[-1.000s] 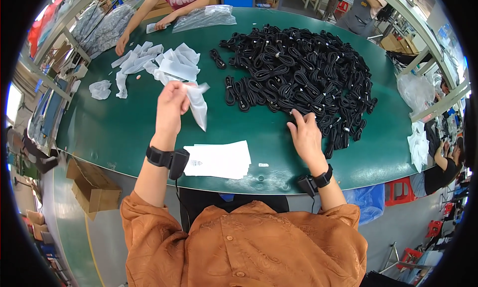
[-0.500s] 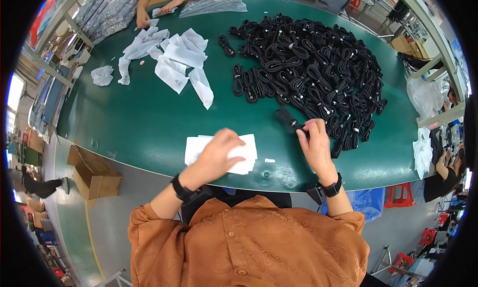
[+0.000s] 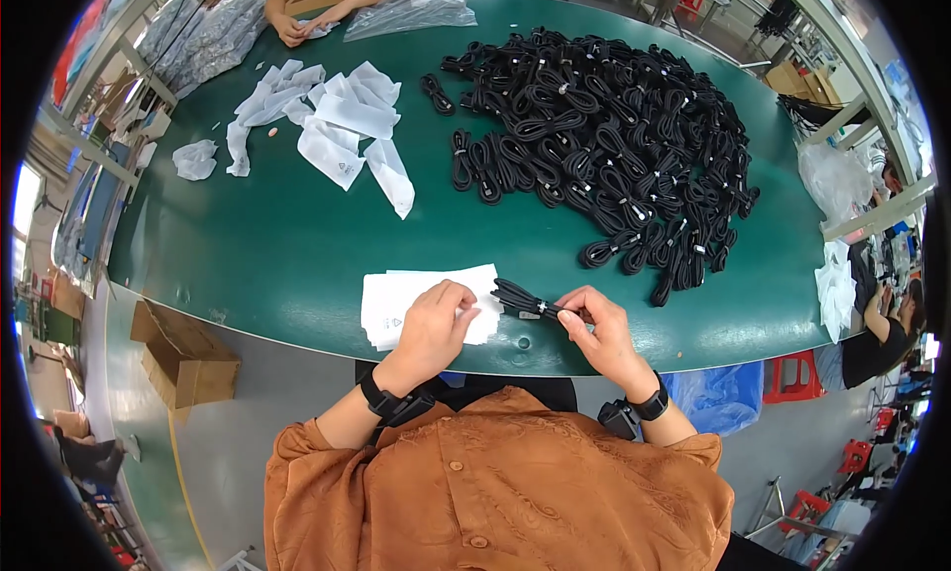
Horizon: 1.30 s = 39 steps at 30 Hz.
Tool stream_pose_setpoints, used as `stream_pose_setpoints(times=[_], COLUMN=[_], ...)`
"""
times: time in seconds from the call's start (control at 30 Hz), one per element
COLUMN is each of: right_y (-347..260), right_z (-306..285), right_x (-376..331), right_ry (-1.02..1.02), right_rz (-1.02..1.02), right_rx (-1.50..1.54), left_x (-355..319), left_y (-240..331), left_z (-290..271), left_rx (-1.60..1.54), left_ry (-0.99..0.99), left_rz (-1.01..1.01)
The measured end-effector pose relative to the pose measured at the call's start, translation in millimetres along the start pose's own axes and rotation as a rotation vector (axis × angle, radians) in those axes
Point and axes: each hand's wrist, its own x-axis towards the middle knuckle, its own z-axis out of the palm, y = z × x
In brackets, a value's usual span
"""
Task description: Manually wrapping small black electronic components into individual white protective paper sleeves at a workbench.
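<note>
A coiled black cable (image 3: 527,302) is pinched between the thumb and fingers of my right hand (image 3: 599,331), near the table's front edge. Its loose loop end points left and reaches the right edge of a stack of white bags (image 3: 381,299). Over that stack lies my left hand (image 3: 434,325), its fingers curled in and its thumb close to them on the top bag's right side. Part of the bag's edge is hidden by the hand. A big heap of coiled black cables (image 3: 614,125) covers the right half of the table.
Crumpled white bags (image 3: 352,110) lie on the green table (image 3: 267,244) at far left. Across from me are another person's hands (image 3: 292,28) beside clear plastic bags (image 3: 411,14). A cardboard box (image 3: 183,358) stands on the floor at left, a red stool (image 3: 792,378) at right.
My right hand has brought the cable away from the heap, left and nearer to the white bags. My left hand has lowered onto the stack, its fingers closing. The other person's hands have come together.
</note>
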Motion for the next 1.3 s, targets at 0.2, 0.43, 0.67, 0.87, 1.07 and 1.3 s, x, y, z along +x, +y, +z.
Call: stream_pose_setpoints(times=[0.2, 0.43, 0.67, 0.87, 1.07, 1.3], right_y=[4.1, 3.6, 10.2, 11.2, -18.4, -42.3], right_z=[-3.3, -13.3, -23.2, -25.6, -17.3, -1.5], right_x=[-10.9, -15.7, -9.9, 1.1, 0.8, 22.3], right_ry=[0.026, -0.012, -0.205, -0.352, -0.141, 0.025], right_rz=[0.101, -0.021, 0.375, 0.779, -0.085, -0.490], right_rx=[0.031, 0.001, 0.302, 0.770, 0.025, -0.125], left_x=[0.7, -6.2, -5.9, 2.4, 16.4, 34.7], left_y=[17.5, 23.9, 29.4, 42.9, 52.9, 64.2], left_z=[8.3, 13.2, 19.6, 13.3, 5.8, -13.2], left_rx=[0.282, 0.032, -0.112, 0.048, 0.072, -0.051], left_ry=[0.036, -0.027, 0.043, -0.031, 0.012, 0.055], left_rz=[0.212, -0.078, -0.101, 0.343, 0.330, 0.224])
